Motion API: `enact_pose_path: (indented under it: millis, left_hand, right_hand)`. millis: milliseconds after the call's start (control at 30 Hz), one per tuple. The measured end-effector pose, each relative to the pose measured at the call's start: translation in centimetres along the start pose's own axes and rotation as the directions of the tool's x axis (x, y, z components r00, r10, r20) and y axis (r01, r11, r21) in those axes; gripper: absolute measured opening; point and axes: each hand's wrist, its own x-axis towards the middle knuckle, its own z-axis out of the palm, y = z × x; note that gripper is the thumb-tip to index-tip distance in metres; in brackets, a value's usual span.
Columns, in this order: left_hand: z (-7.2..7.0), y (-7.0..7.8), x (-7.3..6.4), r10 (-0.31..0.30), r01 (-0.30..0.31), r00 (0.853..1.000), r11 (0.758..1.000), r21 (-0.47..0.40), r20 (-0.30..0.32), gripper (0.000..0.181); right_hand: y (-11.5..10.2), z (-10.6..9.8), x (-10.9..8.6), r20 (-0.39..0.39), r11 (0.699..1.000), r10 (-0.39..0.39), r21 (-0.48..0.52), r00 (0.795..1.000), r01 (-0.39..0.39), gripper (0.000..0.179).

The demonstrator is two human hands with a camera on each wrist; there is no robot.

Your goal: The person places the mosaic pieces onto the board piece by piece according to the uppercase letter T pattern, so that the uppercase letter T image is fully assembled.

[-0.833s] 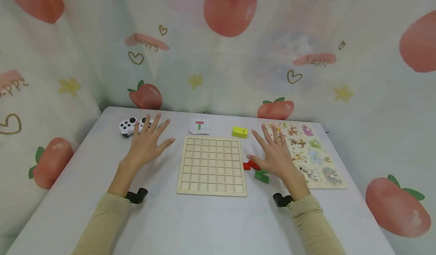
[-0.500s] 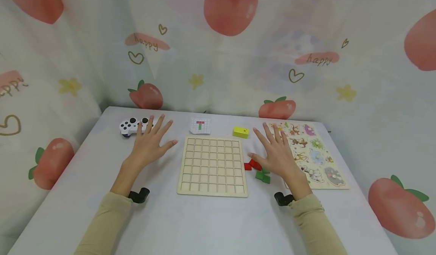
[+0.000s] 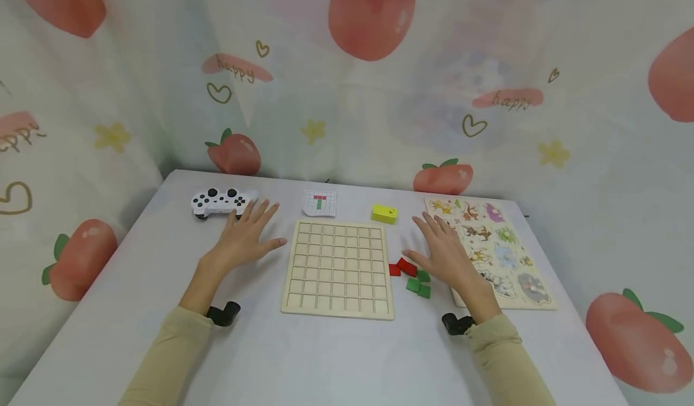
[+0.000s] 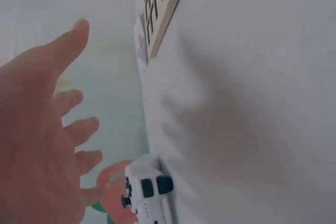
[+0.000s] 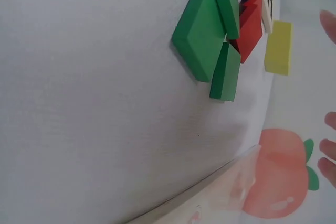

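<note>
My left hand (image 3: 241, 240) hovers left of a wooden grid board (image 3: 337, 268), fingers spread and holding nothing. Its fingertips overlap the right end of a white game controller (image 3: 217, 203) in the head view. In the left wrist view the same hand (image 4: 42, 129) is above the table, its shadow cast below. On the other side, my right hand (image 3: 444, 252) has extended fingers and nothing in its grasp. Beside its thumb lie red tiles (image 3: 406, 267) and several green tiles (image 3: 414, 285). The right wrist view shows these green tiles (image 5: 200, 35) close up, with only fingertips at its right edge.
Behind the grid board lie a small card (image 3: 320, 203) with a red and green T pattern and a yellow block (image 3: 384, 214). An animal puzzle board (image 3: 506, 255) lies at the right, partly beneath the right forearm in view. A patterned curtain (image 3: 347, 111) stands behind the table.
Both hands have drawn slightly back toward the person and shifted a little right. More of the controller and the green tiles now shows. Nothing has been taken hold of.
</note>
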Motion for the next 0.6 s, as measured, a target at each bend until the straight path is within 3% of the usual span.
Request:
enact_pose_path:
  millis: [233, 400, 600]
  left_hand:
    - [1.5, -0.6, 0.2, 0.044, -0.031, 0.994, 0.992, -0.122, 0.102, 0.089]
    - [2.3, -0.6, 0.4, 0.073, -0.029, 0.975, 0.979, -0.204, 0.209, 0.094]
    - [2.8, -0.7, 0.7, 0.095, -0.012, 0.957, 0.956, -0.293, 0.272, 0.104]
  right_hand:
    - [0.5, 0.6, -0.4, 0.024, 0.988, 0.015, 0.153, 1.000, -0.018, 0.076]
    - [1.0, 1.1, -0.6, 0.079, 0.958, 0.051, 0.279, 0.996, -0.072, 0.069]
    - [2.0, 1.6, -1.0, 0.142, 0.910, 0.079, 0.394, 0.987, -0.130, 0.059]
